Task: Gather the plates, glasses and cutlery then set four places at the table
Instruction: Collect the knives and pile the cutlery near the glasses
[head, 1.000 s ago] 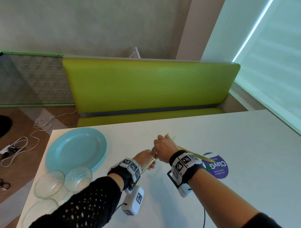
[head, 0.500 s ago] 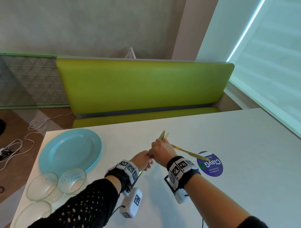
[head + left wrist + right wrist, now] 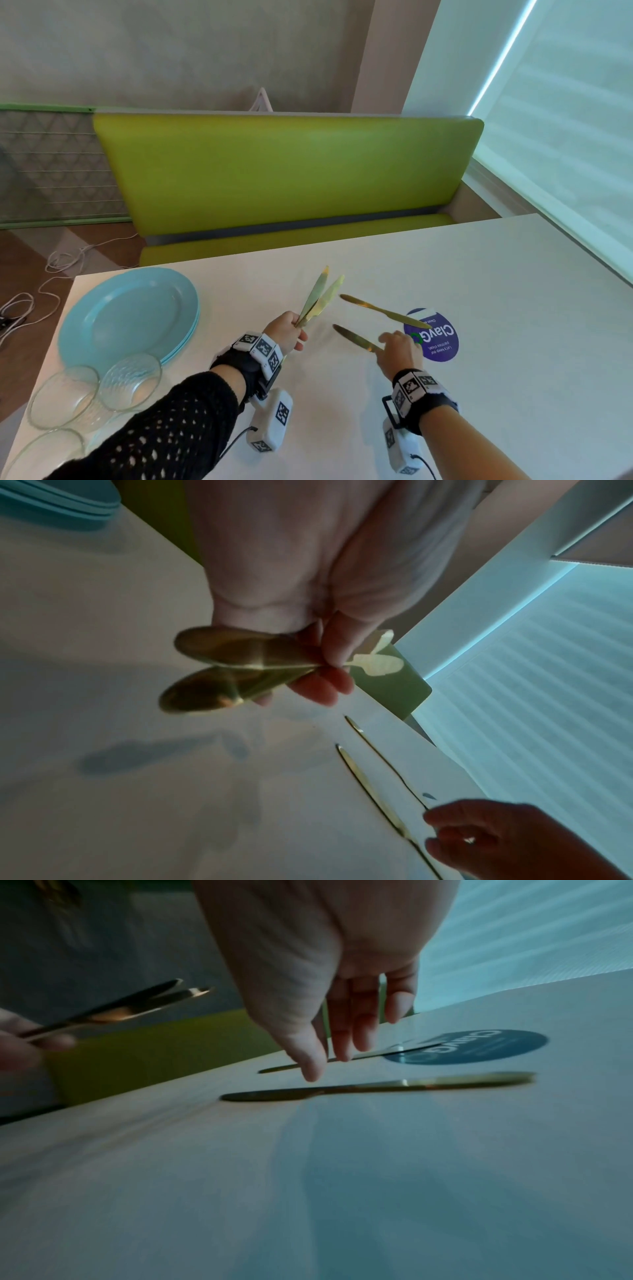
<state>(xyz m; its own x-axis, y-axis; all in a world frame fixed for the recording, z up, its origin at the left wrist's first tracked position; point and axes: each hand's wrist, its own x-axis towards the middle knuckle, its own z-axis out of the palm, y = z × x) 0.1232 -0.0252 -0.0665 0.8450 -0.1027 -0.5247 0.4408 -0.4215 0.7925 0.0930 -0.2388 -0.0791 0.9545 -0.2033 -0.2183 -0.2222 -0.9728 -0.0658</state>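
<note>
The left hand [image 3: 286, 331] pinches two gold knives [image 3: 319, 298] by their handles between thumb and curled fingers [image 3: 322, 688], the blades fanning apart and pointing away over the table. The grip is a narrow one near the handle ends, so I judge the pair could scissor further or one could slip out and clatter onto the white table [image 3: 513, 308], perhaps skidding toward the far edge by the green bench [image 3: 284, 171].

The right hand [image 3: 399, 353] hangs with straight, loosely spread fingers [image 3: 346, 1031] pointing down, holding nothing. Its fingertips sit just above or on the handle of the farther of two gold knives; the wrist view does not settle whether there is contact. That far knife [image 3: 383, 311] lies flat with its handle end over a round purple sticker [image 3: 440, 346]; the near knife [image 3: 356, 339] lies flat just beside it, apart from it. A careless sweep of the fingers could knock either one askew.

At the table's left end, well apart, sits a stack of light blue plates [image 3: 128, 315] with clear glass bowls [image 3: 130, 382] just in front. No place looks set yet.
</note>
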